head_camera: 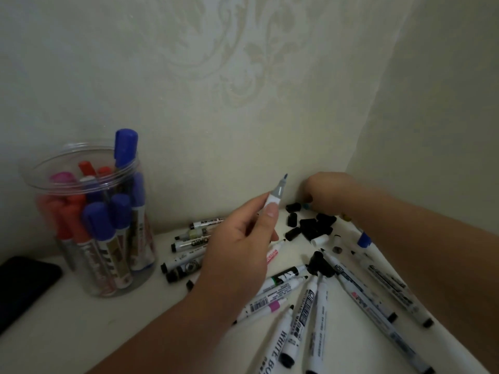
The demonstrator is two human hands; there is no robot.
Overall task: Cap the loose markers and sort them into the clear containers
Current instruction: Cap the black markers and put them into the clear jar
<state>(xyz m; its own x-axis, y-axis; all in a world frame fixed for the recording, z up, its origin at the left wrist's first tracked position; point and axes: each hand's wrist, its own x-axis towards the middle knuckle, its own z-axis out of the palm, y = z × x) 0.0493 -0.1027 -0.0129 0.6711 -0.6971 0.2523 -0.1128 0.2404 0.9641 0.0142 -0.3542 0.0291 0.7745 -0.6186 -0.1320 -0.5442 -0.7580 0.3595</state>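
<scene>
Partway: jar (145, 271) holds capped markers (98, 220), many loose markers (299, 309) w/o caps (313, 228); left hand (243, 244) fingers (271, 211) pinch a bare marker (278, 194) — right hand (329, 193) among caps, desk (81, 333) back corner, grip unclear.

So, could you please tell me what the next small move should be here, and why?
Probably the right hand should lift one cap from the loose caps and bring it to the uncapped marker that the left hand holds tip-up. Its bluish tip is bare, and the right hand is at the caps.
</scene>
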